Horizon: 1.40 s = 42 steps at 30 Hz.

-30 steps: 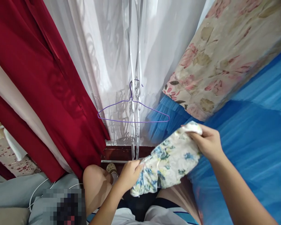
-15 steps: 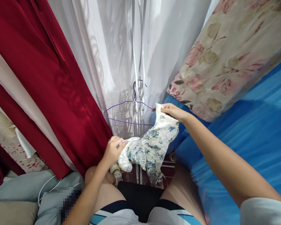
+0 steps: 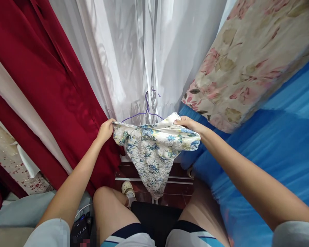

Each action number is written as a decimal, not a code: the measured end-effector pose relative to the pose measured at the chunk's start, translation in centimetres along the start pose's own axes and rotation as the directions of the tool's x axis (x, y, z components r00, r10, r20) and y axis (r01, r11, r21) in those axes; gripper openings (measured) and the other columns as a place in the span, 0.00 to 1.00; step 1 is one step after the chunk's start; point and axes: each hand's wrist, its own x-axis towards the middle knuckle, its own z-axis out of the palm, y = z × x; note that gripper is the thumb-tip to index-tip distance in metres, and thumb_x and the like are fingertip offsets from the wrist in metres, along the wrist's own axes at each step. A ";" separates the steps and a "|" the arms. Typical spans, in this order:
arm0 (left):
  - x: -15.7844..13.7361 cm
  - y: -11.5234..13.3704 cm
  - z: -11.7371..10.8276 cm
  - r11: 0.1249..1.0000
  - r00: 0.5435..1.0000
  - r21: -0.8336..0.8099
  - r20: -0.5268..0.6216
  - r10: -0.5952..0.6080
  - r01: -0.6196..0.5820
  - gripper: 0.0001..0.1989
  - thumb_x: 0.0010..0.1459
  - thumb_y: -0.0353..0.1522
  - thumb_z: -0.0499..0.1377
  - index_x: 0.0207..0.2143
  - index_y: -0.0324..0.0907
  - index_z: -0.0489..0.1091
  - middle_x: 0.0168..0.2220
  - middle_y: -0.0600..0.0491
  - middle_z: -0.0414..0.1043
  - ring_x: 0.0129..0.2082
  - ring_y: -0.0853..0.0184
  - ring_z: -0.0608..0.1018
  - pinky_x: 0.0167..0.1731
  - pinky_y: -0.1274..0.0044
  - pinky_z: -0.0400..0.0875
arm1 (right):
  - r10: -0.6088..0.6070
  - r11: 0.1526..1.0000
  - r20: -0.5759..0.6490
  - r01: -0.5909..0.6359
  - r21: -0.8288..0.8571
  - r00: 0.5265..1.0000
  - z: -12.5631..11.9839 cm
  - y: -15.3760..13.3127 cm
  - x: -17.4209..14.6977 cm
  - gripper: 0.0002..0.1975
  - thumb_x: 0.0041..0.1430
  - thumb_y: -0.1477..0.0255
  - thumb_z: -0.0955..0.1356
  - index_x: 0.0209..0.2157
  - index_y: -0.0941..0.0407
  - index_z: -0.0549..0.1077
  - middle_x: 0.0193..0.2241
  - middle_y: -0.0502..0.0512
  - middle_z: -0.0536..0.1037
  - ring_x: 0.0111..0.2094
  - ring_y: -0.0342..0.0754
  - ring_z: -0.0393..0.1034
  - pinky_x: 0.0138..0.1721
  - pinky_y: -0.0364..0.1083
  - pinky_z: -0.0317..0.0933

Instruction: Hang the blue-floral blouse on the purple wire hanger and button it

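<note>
A white floral blouse (image 3: pixel 151 151) with blue and yellow print hangs spread between my two hands. My left hand (image 3: pixel 105 131) pinches its left shoulder edge. With thumb and fingers, my right hand (image 3: pixel 186 122) grips the opposite shoulder near the pale neckline. Behind the blouse is a purple hanger (image 3: pixel 147 109); its hook and upper slopes show above the cloth, while its lower bar is hidden. The blouse narrows to a point low down, above the dark floor.
White curtains (image 3: pixel 118 51) and long white straps (image 3: pixel 146 58) hang ahead. Red fabric (image 3: pixel 59 85) is at left, floral cloth (image 3: pixel 237 75) and blue tulle (image 3: pixel 270 147) at right. Below are a black seat (image 3: pixel 154 219), a cream clog (image 3: pixel 128 188), and a phone (image 3: pixel 81 226) on grey cushions.
My left hand has moved up and left, stretching the bunched blouse out wide across the front of the hanger. My right hand stays nearly in place.
</note>
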 end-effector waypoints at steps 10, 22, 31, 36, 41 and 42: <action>-0.7 1.9 2.3 0.998 0.997 -0.016 -0.041 0.063 -0.064 0.07 0.54 0.30 0.60 0.35 0.43 0.64 0.31 0.57 0.66 0.29 0.71 0.68 0.33 0.80 0.60 | -0.102 0.990 -0.203 0.119 0.071 0.974 -2.2 5.3 -5.0 0.18 0.47 0.56 0.75 0.35 0.55 0.77 0.30 0.58 0.83 0.30 0.55 0.79 0.31 0.49 0.72; -3.2 6.9 4.2 0.925 0.976 0.316 0.014 0.218 -0.212 0.12 0.57 0.42 0.61 0.35 0.43 0.71 0.25 0.55 0.66 0.26 0.67 0.67 0.30 0.78 0.55 | -0.500 0.851 -0.502 0.507 -0.134 0.706 0.7 -1.0 -4.1 0.19 0.55 0.49 0.69 0.32 0.51 0.71 0.28 0.53 0.79 0.34 0.53 0.75 0.27 0.45 0.68; -3.0 0.7 8.0 0.992 0.986 -0.037 -0.106 -0.125 0.122 0.25 0.62 0.47 0.54 0.19 0.41 0.62 0.16 0.57 0.56 0.18 0.71 0.59 0.21 0.78 0.52 | -0.662 0.696 -0.072 0.577 -0.428 0.746 10.0 4.8 -10.4 0.23 0.62 0.58 0.68 0.55 0.51 0.70 0.52 0.57 0.73 0.55 0.58 0.66 0.58 0.53 0.58; -5.9 2.0 10.0 0.826 0.976 -0.562 -0.154 -0.156 0.043 0.29 0.63 0.55 0.48 0.24 0.41 0.65 0.23 0.54 0.60 0.23 0.71 0.63 0.24 0.79 0.59 | -0.667 0.728 -0.476 0.638 -0.252 0.573 9.2 11.9 -11.9 0.26 0.69 0.52 0.53 0.53 0.52 0.70 0.45 0.62 0.75 0.48 0.57 0.70 0.52 0.58 0.62; -7.4 6.8 13.0 0.529 0.955 -0.798 0.283 -0.091 0.287 0.32 0.62 0.57 0.43 0.22 0.40 0.61 0.24 0.54 0.60 0.20 0.73 0.62 0.22 0.80 0.59 | -0.546 0.830 -0.360 0.432 -0.352 0.756 8.5 13.3 -10.9 0.21 0.67 0.58 0.62 0.57 0.51 0.67 0.54 0.61 0.73 0.53 0.56 0.68 0.56 0.57 0.60; -7.8 7.9 13.7 0.489 0.920 -0.794 0.388 -0.050 0.361 0.31 0.62 0.57 0.45 0.23 0.40 0.62 0.24 0.54 0.61 0.20 0.73 0.63 0.22 0.81 0.59 | -0.550 0.808 -0.300 0.406 -0.427 0.779 8.5 12.8 -10.8 0.24 0.66 0.59 0.64 0.60 0.50 0.64 0.57 0.60 0.70 0.56 0.57 0.66 0.58 0.57 0.59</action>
